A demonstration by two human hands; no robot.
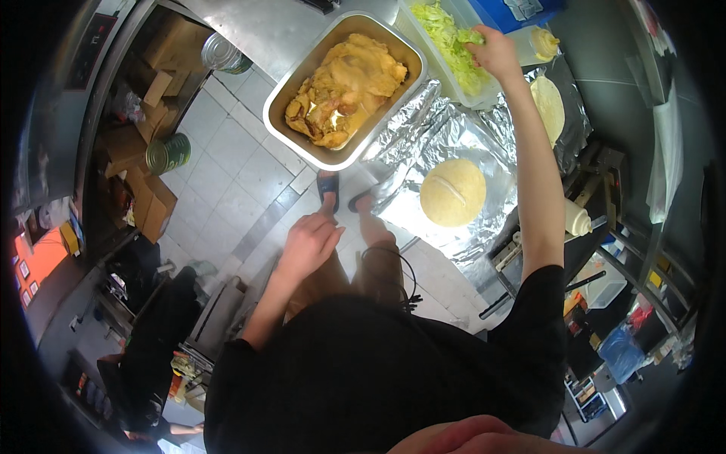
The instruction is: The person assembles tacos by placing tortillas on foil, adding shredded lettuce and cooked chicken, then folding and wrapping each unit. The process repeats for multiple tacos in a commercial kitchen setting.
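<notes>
My right hand (495,54) reaches to the clear plastic tub (484,98) of shredded lettuce (446,38), its fingers closed on a pinch of the green shreds. Below it, a round tortilla (446,204) lies flat on crumpled aluminium foil (408,170), with a pale streak of sauce across it. A second tortilla (547,111) rests on foil beyond my right forearm. To the left of the tub stands a deep metal pan (274,113) of cooked, yellowish meat (355,72). My left hand (311,244) hangs in front of my body, fingers curled, seemingly with nothing in them.
A squeeze bottle (543,45) lies beside the tub, and another bottle (577,218) is farther down on the right. On the left, cans (168,153) and cardboard boxes (147,200) line a low shelf. Another person (147,356) in dark clothes is at the lower left.
</notes>
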